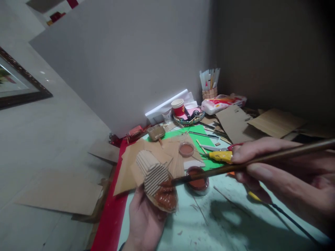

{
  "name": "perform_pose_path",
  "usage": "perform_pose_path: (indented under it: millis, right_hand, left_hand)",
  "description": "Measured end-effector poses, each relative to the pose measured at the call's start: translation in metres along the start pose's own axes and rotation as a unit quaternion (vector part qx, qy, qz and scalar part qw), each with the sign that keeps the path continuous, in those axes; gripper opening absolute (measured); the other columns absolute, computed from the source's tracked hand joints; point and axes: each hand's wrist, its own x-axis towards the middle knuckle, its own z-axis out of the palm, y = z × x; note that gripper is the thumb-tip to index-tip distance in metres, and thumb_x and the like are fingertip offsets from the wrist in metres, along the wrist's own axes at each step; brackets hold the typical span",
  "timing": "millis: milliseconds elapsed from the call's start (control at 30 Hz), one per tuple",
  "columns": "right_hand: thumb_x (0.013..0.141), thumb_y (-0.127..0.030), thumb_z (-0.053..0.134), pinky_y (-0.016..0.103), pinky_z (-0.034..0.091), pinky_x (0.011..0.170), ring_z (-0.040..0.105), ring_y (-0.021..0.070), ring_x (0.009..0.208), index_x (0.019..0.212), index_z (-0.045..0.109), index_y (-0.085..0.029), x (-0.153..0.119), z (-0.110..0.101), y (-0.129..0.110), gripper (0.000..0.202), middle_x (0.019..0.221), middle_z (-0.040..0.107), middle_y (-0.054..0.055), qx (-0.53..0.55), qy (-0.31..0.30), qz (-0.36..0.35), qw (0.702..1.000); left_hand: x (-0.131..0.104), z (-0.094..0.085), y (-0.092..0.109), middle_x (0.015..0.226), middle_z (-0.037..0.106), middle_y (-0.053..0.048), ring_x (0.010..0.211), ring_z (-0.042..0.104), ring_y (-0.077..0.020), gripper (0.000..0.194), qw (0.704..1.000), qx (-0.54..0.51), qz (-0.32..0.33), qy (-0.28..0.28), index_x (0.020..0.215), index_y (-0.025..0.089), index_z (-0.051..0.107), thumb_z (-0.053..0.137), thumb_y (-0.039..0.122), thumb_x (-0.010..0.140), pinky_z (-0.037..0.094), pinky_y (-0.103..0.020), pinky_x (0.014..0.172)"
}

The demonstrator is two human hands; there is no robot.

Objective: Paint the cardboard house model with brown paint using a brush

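Note:
Low in the middle of the head view, my left hand (146,223) grips a corrugated cardboard piece (157,177) from below. Its rounded end is partly coated in wet brown paint; ridges show bare on the rest. My right hand (277,174) pinches a dark-handled paintbrush (217,171), its bristles touching the cardboard at the paint's edge. Behind the brush stands an open jar of reddish-brown paint (198,184). A round lid (186,149) with brown inside lies beyond it. Next to my right fingers is a yellow-handled tool (220,156), its cord running toward the lower right.
Brown cardboard sheets (128,164) and a green sheet (206,132) cover part of the table (188,223). Farther back are a red cup (178,108) on a round tray, a holder of sticks (209,92), a plastic packet (222,103) and more cardboard (277,122).

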Motion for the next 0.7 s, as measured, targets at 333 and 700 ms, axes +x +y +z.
perform_pose_path:
  millis: [333,700]
  right_hand:
    - [0.073,-0.049,0.087,0.028,0.05,0.033,0.06,0.0214,0.049,0.09,0.079,-0.023,0.015,0.023,-0.011,0.032,0.066,0.065,0.006,0.021,0.02,0.023,0.999]
    - [0.088,-0.029,0.078,0.017,0.048,0.036,0.058,0.0118,0.044,0.097,0.078,-0.037,-0.006,0.012,0.006,0.012,0.066,0.069,-0.004,0.034,-0.047,0.001,0.998]
  left_hand:
    - [0.005,-0.02,-0.004,0.104,0.081,-0.01,0.106,0.074,-0.0241,0.032,0.984,0.009,-0.031,-0.173,0.114,0.018,0.076,0.052,0.029,0.096,0.058,-0.036,0.095]
    - [0.007,-0.02,-0.007,0.111,0.08,-0.011,0.11,0.073,-0.0255,0.032,0.974,0.008,-0.03,-0.225,0.113,0.019,0.078,0.051,0.025,0.097,0.055,-0.039,0.099]
